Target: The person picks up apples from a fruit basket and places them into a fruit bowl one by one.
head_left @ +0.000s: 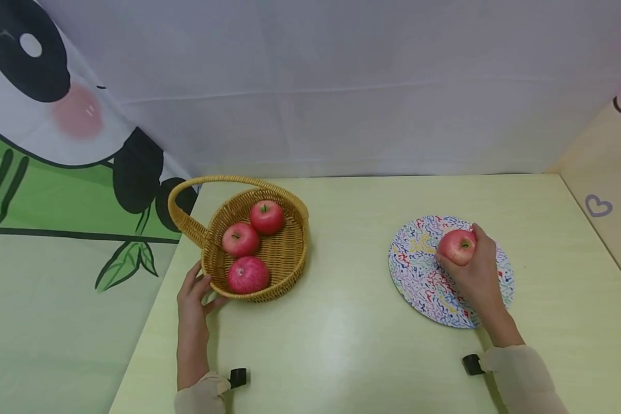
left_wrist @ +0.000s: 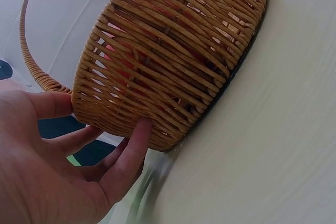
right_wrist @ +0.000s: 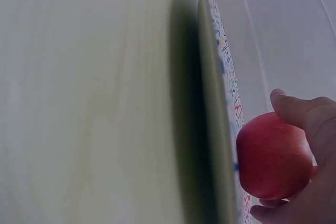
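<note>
My left hand [head_left: 192,299] is at the near left side of a wicker basket [head_left: 292,261], its spread fingers touching the outer wall. In the left wrist view, fingertips [left_wrist: 140,129] rest against the basket's weave [left_wrist: 163,51]. Two red apples [head_left: 267,217] and a streaked pink-red round fruit [head_left: 248,275] lie inside the basket. On the right, my right hand [head_left: 477,276] grips another red apple [head_left: 456,247] over a round, colourfully patterned plate [head_left: 414,276]. Seen from the right wrist, this apple [right_wrist: 273,156] is right at the plate's surface, thumb on one side and fingers on the other.
The basket's arched handle [head_left: 227,179] leans out to the left and back. Both things stand on a pale yellow-green table [head_left: 341,333]. A white cloth wall [head_left: 341,115] rises behind it, with a cartoon-printed cloth [head_left: 57,190] at the left.
</note>
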`<state>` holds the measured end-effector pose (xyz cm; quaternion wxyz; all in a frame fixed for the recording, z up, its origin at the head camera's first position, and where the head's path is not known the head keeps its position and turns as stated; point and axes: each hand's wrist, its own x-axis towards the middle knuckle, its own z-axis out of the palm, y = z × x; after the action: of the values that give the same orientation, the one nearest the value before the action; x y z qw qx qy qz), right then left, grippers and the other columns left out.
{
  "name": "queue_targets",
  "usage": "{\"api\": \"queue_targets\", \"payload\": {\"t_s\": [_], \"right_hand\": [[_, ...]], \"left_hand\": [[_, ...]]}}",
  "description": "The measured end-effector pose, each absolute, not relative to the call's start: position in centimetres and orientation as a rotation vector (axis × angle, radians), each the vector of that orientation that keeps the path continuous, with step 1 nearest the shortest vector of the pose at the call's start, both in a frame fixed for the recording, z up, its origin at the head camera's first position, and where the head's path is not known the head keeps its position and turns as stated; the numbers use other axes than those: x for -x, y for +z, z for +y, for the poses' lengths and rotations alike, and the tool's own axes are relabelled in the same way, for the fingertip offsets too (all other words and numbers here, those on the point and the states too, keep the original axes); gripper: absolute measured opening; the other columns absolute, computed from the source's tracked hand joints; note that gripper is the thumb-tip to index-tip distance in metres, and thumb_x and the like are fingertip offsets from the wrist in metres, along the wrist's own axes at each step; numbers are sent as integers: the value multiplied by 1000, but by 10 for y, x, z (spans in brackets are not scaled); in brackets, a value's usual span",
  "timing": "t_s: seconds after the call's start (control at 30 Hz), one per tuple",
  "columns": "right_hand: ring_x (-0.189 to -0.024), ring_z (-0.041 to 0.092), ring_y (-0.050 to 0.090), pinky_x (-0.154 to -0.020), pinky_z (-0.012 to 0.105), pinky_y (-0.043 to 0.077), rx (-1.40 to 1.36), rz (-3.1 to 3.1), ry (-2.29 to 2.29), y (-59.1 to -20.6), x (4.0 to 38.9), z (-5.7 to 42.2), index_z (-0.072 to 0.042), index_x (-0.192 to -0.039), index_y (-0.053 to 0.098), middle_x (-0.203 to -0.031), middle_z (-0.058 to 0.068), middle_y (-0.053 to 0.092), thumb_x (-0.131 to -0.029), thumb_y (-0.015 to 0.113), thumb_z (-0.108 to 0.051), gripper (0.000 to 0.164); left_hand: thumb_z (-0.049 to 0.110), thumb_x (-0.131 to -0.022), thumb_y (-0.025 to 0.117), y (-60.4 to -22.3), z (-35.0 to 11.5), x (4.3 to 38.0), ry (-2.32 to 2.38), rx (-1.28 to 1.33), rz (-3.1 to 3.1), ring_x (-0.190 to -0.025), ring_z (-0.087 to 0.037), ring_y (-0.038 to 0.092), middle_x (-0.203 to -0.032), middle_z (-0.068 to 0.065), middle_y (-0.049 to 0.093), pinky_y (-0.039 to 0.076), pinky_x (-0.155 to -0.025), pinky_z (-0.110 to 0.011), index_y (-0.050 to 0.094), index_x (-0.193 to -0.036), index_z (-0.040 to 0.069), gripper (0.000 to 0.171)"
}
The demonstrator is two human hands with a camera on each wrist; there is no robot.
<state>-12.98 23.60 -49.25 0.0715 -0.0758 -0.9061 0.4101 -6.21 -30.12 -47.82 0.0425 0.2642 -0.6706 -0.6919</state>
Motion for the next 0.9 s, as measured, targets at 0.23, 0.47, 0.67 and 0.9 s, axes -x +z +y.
{"api": "queue_targets", "payload": {"t_s": [0.23, 0.47, 0.67, 0.9], "right_hand": [[-142, 52, 38, -101, 73, 49, 218, -2709, 1206, -486, 128, 236, -5, -166, 11, -163, 29, 28, -89, 84, -22, 108], [-139, 49, 41, -98, 71, 52, 138, -2655, 1171, -477, 125, 235, -8, -166, 15, -162, 27, 30, -86, 86, -21, 108], [-141, 47, 40, -95, 73, 52, 62, -2597, 1160, -471, 123, 234, -11, -166, 21, -164, 23, 30, -83, 88, -17, 107], [-147, 41, 38, -98, 60, 58, -144, -2529, 1094, -459, 123, 232, -15, -164, 31, -166, 16, 33, -80, 89, -5, 103]], "left_hand": [[31, -111, 44, -478, -301, 61, -2120, -813, -2053, -113, -5, 61, -142, 6, 52, 62, -78, -20, 41, -161, 31, 49], [31, -111, 45, -478, -300, 60, -2114, -804, -2058, -115, -7, 61, -144, 4, 52, 62, -78, -20, 41, -160, 31, 49], [31, -111, 45, -477, -301, 59, -2123, -817, -2068, -116, -7, 59, -145, 4, 50, 62, -79, -20, 40, -161, 31, 50], [29, -111, 43, -475, -303, 62, -2133, -773, -2087, -121, -12, 56, -158, -1, 43, 62, -79, -20, 40, -161, 30, 50]]}}
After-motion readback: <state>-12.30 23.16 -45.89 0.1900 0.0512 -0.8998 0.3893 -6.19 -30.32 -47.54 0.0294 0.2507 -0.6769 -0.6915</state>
